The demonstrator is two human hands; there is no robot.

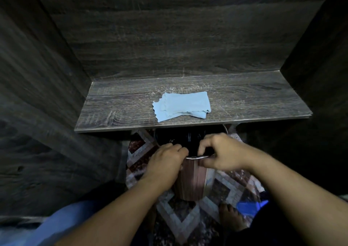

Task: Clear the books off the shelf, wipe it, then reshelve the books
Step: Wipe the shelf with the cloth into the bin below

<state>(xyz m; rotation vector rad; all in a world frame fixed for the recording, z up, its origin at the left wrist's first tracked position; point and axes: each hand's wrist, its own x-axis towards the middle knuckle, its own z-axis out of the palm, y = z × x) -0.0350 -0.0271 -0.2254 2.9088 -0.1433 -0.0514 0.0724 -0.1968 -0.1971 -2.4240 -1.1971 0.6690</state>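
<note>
The dark wooden shelf (120,112) holds only a folded light blue cloth (182,105), lying near its front edge at the middle. No books are in view. Below the shelf's front edge stands a wood-patterned bin (192,179) with a metal rim and a black liner. My left hand (165,163) curls its fingers over the rim on the bin's left side. On the right side, my right hand (220,154) pinches the rim between thumb and fingers. What lies inside the bin is too dark to tell.
Dark wooden walls (47,95) close the shelf in at the left, back and right. A patterned rug (186,219) covers the floor under the bin. A bare foot (230,217) and a blue object (250,207) sit at the lower right.
</note>
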